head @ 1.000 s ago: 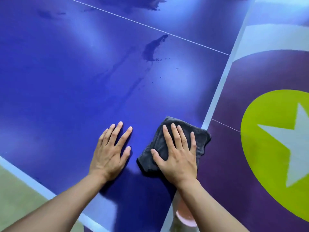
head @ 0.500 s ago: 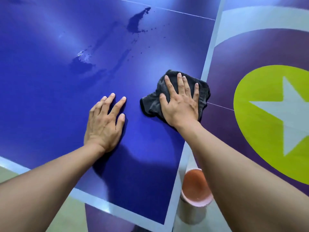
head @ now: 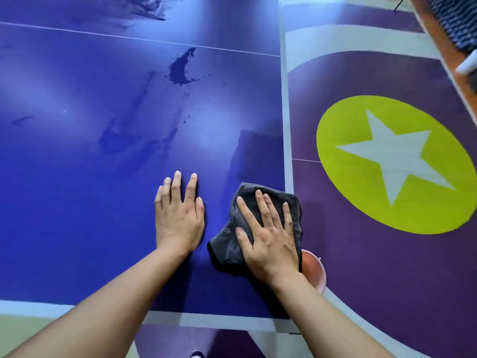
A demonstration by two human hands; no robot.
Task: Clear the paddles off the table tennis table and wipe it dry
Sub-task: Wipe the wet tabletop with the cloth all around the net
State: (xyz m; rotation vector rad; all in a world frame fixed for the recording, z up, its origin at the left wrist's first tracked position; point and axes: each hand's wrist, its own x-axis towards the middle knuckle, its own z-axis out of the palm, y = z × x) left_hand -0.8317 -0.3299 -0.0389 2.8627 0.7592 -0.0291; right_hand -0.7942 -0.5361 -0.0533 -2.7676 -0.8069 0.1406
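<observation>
Both grips are laid flat with fingers straight: the right grip point(head: 268, 236) is pressed on the grey cloth point(head: 225, 245) by the near right edge of the counter point(head: 77, 228), the left grip point(head: 178, 218) on bare counter beside it. The wet patch point(head: 179, 69) is seen ahead and leftward of the cloth.
</observation>
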